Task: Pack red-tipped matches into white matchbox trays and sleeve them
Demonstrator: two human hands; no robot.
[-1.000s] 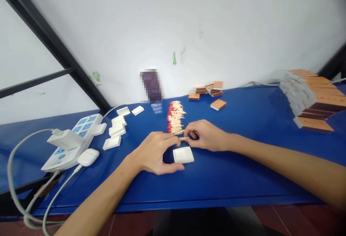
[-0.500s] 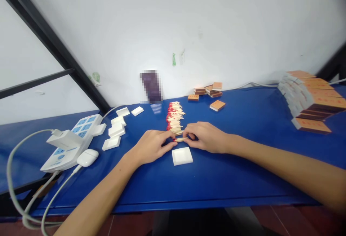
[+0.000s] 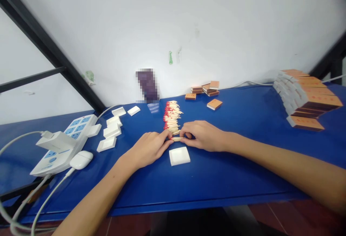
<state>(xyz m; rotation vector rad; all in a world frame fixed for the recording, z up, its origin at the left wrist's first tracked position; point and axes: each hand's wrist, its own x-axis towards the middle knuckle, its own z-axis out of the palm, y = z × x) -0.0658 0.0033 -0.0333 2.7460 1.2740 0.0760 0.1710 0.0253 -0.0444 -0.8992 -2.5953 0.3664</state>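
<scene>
Between my two hands is a small bundle of matches (image 3: 177, 139) lying crosswise, red heads to the left. My left hand (image 3: 151, 148) pinches the head end with thumb and forefinger. At the plain end, the thumb and fingers of my right hand (image 3: 201, 135) close on the same matches. Just beyond my fingertips a long pile of red-tipped matches (image 3: 172, 115) runs back toward the wall. A white matchbox tray (image 3: 179, 156) lies in front of my hands, and no matches show in it.
Several white trays (image 3: 112, 130) lie on the left beside a power strip (image 3: 65, 144) with a plugged-in charger and a white earphone case (image 3: 81, 160). Orange matchboxes (image 3: 214, 104) sit at the back, with a large stack (image 3: 310, 95) on the right. A blurred dark object (image 3: 148, 85) leans against the wall.
The whole view has shifted slightly, so things appear a little farther left. Both hands keep their pinch on the small bundle of matches.
</scene>
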